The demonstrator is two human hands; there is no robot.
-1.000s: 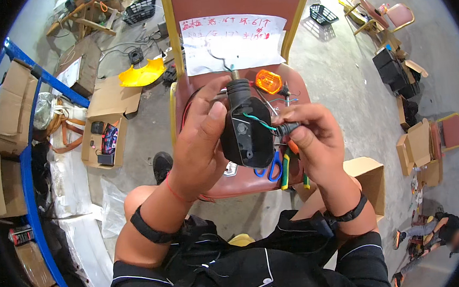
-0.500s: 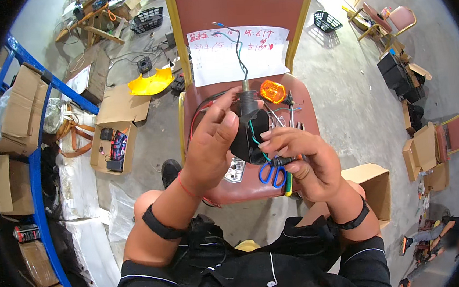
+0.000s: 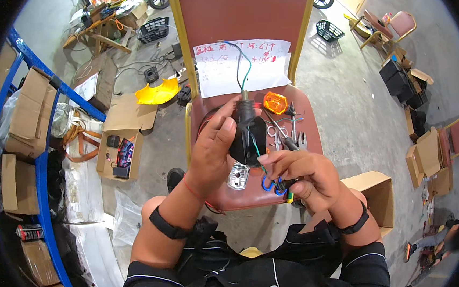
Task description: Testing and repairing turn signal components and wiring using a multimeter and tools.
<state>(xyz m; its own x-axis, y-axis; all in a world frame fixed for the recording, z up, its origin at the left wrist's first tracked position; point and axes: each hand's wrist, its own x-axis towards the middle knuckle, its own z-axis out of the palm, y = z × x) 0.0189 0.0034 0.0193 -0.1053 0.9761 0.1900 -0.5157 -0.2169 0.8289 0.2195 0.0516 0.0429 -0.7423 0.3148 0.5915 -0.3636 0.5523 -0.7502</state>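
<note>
My left hand [image 3: 214,151] grips a black turn-signal housing [image 3: 248,142] by its ribbed stem, upright above the chair seat. A dark and a green wire [image 3: 248,69] come out of the metal tube on top of the stem and bow apart. Down through the open housing, a green wire runs toward my right hand [image 3: 314,179]. That hand is closed, pinching a small black bulb socket [image 3: 286,184], partly hidden by the fingers. Below lie a silver reflector [image 3: 238,176] and blue-handled scissors [image 3: 269,183]. An orange turn-signal light [image 3: 275,103] rests beyond.
The brown chair seat [image 3: 220,198] also bears a screwdriver [image 3: 291,144] and pliers [image 3: 302,139]. Handwritten paper [image 3: 219,86] leans on the backrest. Open cardboard boxes [image 3: 371,200] stand around, with a blue shelf [image 3: 44,185] at left. Another person [image 3: 446,239] is at far right.
My right hand has drawn slightly nearer with the socket, its fingers more curled. The wires above the stem now bow into a wider loop. The whole view has shifted a little.
</note>
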